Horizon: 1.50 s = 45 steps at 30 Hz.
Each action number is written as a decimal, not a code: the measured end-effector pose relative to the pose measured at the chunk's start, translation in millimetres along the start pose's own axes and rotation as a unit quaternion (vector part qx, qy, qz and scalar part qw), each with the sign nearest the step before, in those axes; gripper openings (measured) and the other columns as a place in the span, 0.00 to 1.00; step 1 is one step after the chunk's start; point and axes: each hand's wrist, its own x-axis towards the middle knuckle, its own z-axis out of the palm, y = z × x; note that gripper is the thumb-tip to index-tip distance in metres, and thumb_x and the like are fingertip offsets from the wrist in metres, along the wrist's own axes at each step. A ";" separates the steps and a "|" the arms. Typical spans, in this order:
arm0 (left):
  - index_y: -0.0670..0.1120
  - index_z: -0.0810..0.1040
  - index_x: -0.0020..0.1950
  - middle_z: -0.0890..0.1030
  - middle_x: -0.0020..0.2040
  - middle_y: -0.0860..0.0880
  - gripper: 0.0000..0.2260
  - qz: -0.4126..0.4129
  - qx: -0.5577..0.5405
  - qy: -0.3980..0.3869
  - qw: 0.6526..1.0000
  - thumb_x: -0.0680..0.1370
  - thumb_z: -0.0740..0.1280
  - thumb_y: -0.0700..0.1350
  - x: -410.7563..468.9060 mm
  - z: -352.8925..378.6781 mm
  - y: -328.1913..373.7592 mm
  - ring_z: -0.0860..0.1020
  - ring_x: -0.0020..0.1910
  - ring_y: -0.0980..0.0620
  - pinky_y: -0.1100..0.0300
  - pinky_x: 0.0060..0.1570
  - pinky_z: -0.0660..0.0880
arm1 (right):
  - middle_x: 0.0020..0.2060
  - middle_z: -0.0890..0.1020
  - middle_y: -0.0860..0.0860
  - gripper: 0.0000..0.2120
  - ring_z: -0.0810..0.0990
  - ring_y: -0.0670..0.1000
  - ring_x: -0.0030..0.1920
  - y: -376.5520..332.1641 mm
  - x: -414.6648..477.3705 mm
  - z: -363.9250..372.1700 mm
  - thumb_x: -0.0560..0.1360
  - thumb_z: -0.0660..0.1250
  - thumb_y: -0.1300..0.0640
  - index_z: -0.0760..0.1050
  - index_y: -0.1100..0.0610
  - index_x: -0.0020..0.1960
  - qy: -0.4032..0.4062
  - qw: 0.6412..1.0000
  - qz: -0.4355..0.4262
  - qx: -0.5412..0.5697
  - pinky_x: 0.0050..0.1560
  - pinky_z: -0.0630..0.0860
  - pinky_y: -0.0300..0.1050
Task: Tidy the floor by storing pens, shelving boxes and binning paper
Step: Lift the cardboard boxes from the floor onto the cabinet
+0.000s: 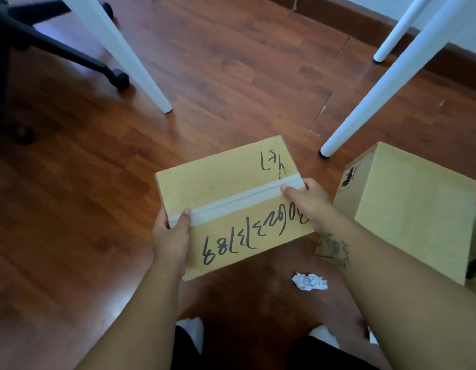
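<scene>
Holding the taped cardboard box (231, 206) between both hands, the person is keeping it off the wooden floor (71, 209), roughly level and in front of the knees. The left hand (170, 236) is closing its grip on the box's near-left edge, thumb lying across the end of the pale tape strip (231, 200); the right hand (309, 201) is gripping the right edge, fingers (291, 192) pressing on the top where the tape ends. Handwritten marks are running across the lid.

This box is looking stiff and flat-sided, sealed shut, so it is likely behaving as one rigid piece. Its weight is not showing; the relaxed hold hints at something light, but that is a guess. Smooth card and glossy tape may be slippery, so taking it by opposite edges with fingers curling underneath seems safer than pinching the top.

A second cardboard box (415, 209) is standing on the floor just to the right, beside a white worktop leg (386, 89), and a crumpled paper ball (310, 281) is lying on the floor below the held box, apart from it. Both are awaiting their turn; no shelf, bin or pens are in view.
</scene>
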 end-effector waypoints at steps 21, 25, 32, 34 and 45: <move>0.52 0.75 0.61 0.83 0.50 0.49 0.24 0.260 0.112 -0.108 0.953 0.70 0.71 0.63 -172.6 -127.8 309.5 0.83 0.43 0.47 0.47 0.46 0.81 | 0.50 0.81 0.50 0.15 0.80 0.49 0.46 -206.5 -320.9 -154.8 0.74 0.71 0.48 0.74 0.54 0.57 0.093 0.976 -0.195 0.020 0.36 0.73 0.41; 0.51 0.73 0.64 0.83 0.49 0.49 0.28 0.302 0.132 -0.114 0.937 0.70 0.71 0.64 -237.1 -172.6 361.3 0.83 0.45 0.46 0.45 0.49 0.81 | 0.47 0.82 0.51 0.17 0.80 0.50 0.45 -227.7 -411.0 -180.1 0.74 0.70 0.46 0.74 0.56 0.57 0.120 0.965 -0.233 0.005 0.38 0.74 0.43; 0.47 0.77 0.58 0.82 0.48 0.47 0.22 0.382 0.157 -0.170 0.895 0.72 0.70 0.62 -349.4 -205.2 410.8 0.81 0.44 0.45 0.52 0.42 0.79 | 0.45 0.85 0.54 0.17 0.85 0.54 0.43 -213.9 -544.3 -239.7 0.74 0.71 0.48 0.75 0.59 0.55 0.180 0.953 -0.238 0.046 0.47 0.82 0.51; 0.47 0.77 0.55 0.83 0.47 0.46 0.21 0.400 0.162 -0.191 0.882 0.72 0.70 0.62 -377.4 -200.8 414.4 0.82 0.44 0.45 0.51 0.43 0.79 | 0.44 0.85 0.54 0.16 0.84 0.54 0.43 -201.2 -572.3 -258.4 0.74 0.71 0.48 0.75 0.59 0.53 0.209 0.950 -0.229 0.048 0.49 0.81 0.51; 0.45 0.78 0.55 0.83 0.47 0.47 0.20 0.498 0.174 -0.360 0.770 0.75 0.68 0.60 -560.6 -113.3 412.0 0.81 0.46 0.46 0.52 0.44 0.79 | 0.46 0.82 0.57 0.19 0.82 0.55 0.43 -103.6 -747.7 -393.2 0.74 0.72 0.52 0.73 0.62 0.58 0.373 0.916 -0.141 0.051 0.46 0.79 0.49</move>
